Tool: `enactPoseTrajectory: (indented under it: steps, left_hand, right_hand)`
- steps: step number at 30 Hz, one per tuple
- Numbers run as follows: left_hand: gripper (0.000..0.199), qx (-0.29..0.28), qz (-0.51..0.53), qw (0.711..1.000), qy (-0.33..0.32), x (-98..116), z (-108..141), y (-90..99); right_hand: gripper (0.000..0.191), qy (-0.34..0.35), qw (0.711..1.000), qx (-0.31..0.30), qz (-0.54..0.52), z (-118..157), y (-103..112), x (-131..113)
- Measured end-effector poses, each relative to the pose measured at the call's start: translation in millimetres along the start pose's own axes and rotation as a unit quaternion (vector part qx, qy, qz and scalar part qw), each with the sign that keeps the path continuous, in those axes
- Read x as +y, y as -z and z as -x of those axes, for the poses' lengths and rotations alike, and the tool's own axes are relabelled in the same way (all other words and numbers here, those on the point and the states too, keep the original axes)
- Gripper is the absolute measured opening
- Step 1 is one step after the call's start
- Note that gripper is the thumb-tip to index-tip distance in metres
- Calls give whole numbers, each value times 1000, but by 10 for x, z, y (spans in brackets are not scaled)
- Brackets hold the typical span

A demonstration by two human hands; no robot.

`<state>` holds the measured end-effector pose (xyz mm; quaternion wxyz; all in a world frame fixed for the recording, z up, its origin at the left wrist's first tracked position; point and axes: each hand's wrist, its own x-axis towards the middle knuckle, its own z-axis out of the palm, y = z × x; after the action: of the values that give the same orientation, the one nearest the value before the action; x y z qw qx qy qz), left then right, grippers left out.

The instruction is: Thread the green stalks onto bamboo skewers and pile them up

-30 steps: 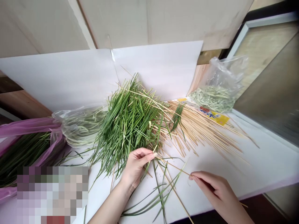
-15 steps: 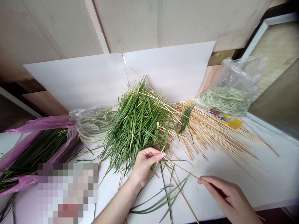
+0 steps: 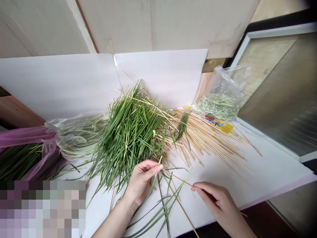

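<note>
My left hand [image 3: 142, 180] is closed in a pinch on a garlic chive [image 3: 160, 160], whose pale end sticks up above the thumb. A thin bamboo skewer [image 3: 177, 177] runs from these fingertips to my right hand [image 3: 216, 200]. The right thumb and fingers are closed round it, and its other end shows past the wrist. Loose long leaves [image 3: 160, 215] hang or lie below the skewer. Behind my left hand rises a big heap of green chives [image 3: 131, 132]. To its right, many bamboo skewers [image 3: 210, 135] lie fanned out.
A clear bag of pale stems [image 3: 79, 135] and a purple bag [image 3: 47, 150] of dark green leaves stand left. A clear bag of pale green strips [image 3: 218, 104] is at back right, near a yellow wrapper [image 3: 223, 125]. White boards [image 3: 160, 76] stand behind the white tabletop [image 3: 267, 165].
The view has turned to the right, so everything sits further left in the picture. Both hands keep their grip, the skewer still stretched between them.
</note>
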<state>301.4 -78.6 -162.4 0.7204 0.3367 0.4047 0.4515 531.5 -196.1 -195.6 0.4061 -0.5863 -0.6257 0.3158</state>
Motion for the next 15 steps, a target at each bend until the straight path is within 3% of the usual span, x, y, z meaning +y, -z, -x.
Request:
enactPoseTrajectory:
  steps: [15]
  left_hand:
    - [27, -2, 21, 1000, 3, 31, -30, 23]
  right_hand:
    - [27, 0, 1000, 14, -7, -5, 35, -36]
